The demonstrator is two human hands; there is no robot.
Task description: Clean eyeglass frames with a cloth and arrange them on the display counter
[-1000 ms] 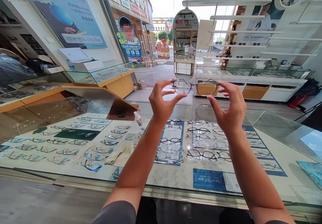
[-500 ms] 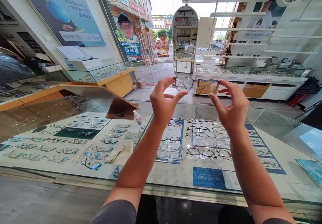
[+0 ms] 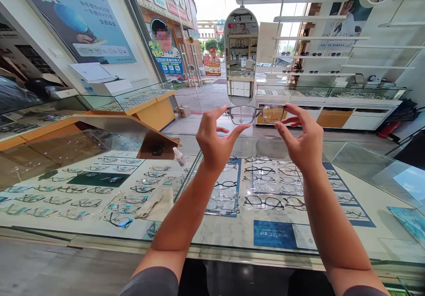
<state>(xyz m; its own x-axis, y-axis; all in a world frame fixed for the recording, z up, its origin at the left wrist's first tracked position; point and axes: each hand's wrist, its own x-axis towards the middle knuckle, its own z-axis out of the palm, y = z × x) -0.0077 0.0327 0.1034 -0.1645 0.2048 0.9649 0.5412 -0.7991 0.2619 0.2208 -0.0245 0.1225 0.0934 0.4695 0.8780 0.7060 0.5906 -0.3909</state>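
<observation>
A pair of dark-rimmed eyeglasses (image 3: 243, 115) hangs in the air above the glass display case (image 3: 229, 239), held out at arm's length between both hands. My left hand (image 3: 215, 138) grips the left end of the frame with its fingertips, the thumb reaching under the lens. At the right end, my right hand (image 3: 301, 137) pinches the frame, its thumb below the other lens. Below the hands, rows of eyeglasses (image 3: 264, 202) lie inside the case on white and blue sheets.
A small white spray bottle (image 3: 179, 156) stands left of my left forearm. A beige cloth (image 3: 161, 205) lies among frames at the left. An oval mirror (image 3: 241, 56) rises beyond the hands. A wooden panel (image 3: 156, 144) juts in at the left.
The glasses have turned slightly, so their lenses and temples show at a different angle. Both hands have shifted a little, and the whole view has moved slightly.
</observation>
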